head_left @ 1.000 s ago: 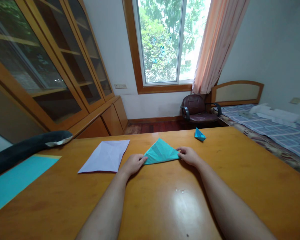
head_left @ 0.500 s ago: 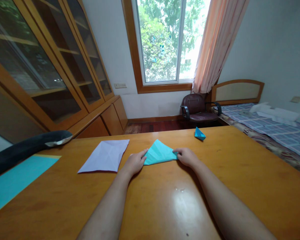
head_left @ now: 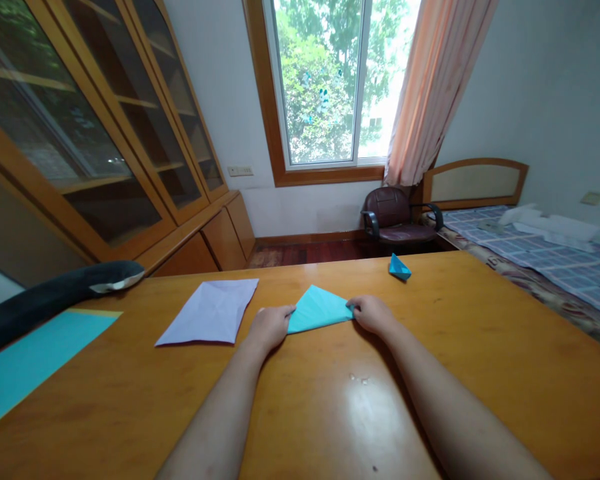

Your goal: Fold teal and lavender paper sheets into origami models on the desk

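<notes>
A turquoise sheet of paper, folded to a triangle, is between my hands over the table, its peak pointing away from me. My left hand pinches its left corner, thumb on top. At the right corner, my right hand grips the paper between thumb and curled fingers. Left of my left hand lies a creased lilac square of paper. Beyond my right hand, near the far edge, stands a small blue folded paper boat.
The wooden table spreads under everything. At its left lie flat turquoise sheets and a dark plush toy. Past the far edge stand a maroon armchair and a glass-fronted cabinet; a bed is at the right.
The triangle's peak has dropped slightly toward me, and its surface looks flatter and smoother. My left fingers have closed in on the left corner; my right hand has barely moved.
</notes>
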Available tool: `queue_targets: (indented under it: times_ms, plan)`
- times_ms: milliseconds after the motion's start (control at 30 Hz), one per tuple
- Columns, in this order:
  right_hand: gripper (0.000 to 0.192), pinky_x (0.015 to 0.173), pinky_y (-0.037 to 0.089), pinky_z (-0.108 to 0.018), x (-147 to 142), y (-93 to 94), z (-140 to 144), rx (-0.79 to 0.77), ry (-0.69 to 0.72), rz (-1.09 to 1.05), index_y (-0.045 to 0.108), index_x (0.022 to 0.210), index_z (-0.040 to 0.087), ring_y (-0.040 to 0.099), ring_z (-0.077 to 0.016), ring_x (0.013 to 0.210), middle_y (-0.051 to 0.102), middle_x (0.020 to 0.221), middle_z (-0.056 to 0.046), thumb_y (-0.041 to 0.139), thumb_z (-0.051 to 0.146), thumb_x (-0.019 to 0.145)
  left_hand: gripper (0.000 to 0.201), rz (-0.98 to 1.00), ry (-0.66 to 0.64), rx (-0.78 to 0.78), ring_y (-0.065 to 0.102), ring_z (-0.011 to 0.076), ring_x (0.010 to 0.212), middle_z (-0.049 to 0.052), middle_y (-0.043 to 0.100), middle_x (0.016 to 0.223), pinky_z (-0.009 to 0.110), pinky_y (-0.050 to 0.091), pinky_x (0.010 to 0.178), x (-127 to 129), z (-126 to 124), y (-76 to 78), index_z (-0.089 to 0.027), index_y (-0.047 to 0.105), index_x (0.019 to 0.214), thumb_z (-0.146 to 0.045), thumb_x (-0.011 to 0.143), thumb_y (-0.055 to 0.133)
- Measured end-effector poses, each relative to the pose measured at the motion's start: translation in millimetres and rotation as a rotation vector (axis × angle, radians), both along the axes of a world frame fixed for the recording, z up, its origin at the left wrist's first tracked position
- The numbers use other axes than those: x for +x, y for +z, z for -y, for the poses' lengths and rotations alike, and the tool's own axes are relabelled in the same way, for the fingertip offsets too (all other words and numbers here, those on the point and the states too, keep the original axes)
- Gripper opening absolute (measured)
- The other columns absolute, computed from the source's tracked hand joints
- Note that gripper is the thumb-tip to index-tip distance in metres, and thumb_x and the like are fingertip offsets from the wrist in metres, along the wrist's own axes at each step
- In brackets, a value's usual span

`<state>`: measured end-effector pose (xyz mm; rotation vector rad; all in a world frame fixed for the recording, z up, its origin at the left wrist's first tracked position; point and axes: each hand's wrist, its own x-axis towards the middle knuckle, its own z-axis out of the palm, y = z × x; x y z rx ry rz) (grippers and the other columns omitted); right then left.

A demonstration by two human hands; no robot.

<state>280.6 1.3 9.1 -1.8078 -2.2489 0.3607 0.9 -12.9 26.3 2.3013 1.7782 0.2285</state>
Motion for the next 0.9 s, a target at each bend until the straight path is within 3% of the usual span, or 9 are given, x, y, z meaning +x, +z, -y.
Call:
queue_targets:
  times_ms: [167,300,433,600,900]
  plan:
    - [0.04,0.086,0.044,-0.028,-1.1,0.4,0.3,-0.009,0.006,-0.003,0.07,0.107,0.024,0.063,-0.0223,0.102,0.069,0.111,-0.006,0.045,0.016,0.077,0.035,-0.06,0.041,0.073,0.06,0.0214,0.097,0.009,0.067,0.104,0.029,0.041,0.082,4.5,0.6,-0.5,-0.027,0.065,0.114,-0.031,0.091,0.039]
    - [0.039,0.086,0.044,-0.029,-1.1,1.2,0.8,0.013,0.013,-0.028,0.071,0.105,0.023,0.063,-0.0235,0.102,0.069,0.111,-0.007,0.045,0.016,0.077,0.037,-0.106,0.057,0.186,0.055,0.0236,0.105,0.011,0.06,0.116,0.034,0.039,0.089,19.8,4.8,-4.8,-0.024,0.058,0.122,-0.029,0.092,0.037]
    - [0.037,0.084,0.044,-0.029,-0.9,1.9,1.6,0.026,0.024,-0.051,0.072,0.103,0.023,0.063,-0.0235,0.1,0.07,0.109,-0.007,0.045,0.017,0.078,0.045,-0.093,0.053,0.162,0.052,0.0282,0.111,0.014,0.052,0.13,0.039,0.038,0.093,36.1,9.8,-10.0,-0.022,0.052,0.128,-0.045,0.09,0.041]
    - [0.035,0.082,0.043,-0.028,-3.1,2.8,2.7,0.012,0.021,-0.064,0.071,0.102,0.024,0.063,-0.0226,0.097,0.07,0.108,-0.007,0.047,0.017,0.078,0.053,-0.099,0.094,0.135,0.052,0.031,0.113,0.017,0.048,0.133,0.041,0.038,0.093,41.6,12.6,-10.7,-0.022,0.051,0.129,-0.053,0.087,0.043]
    - [0.032,0.078,0.039,-0.024,-8.3,6.1,6.2,0.031,0.035,-0.013,0.069,0.106,0.022,0.059,-0.0183,0.092,0.067,0.101,-0.007,0.044,0.023,0.087,0.053,-0.183,0.139,0.139,0.053,0.0338,0.101,0.017,0.056,0.115,0.046,0.04,0.083,47.3,17.7,-6.8,-0.025,0.059,0.121,-0.059,0.086,0.039]
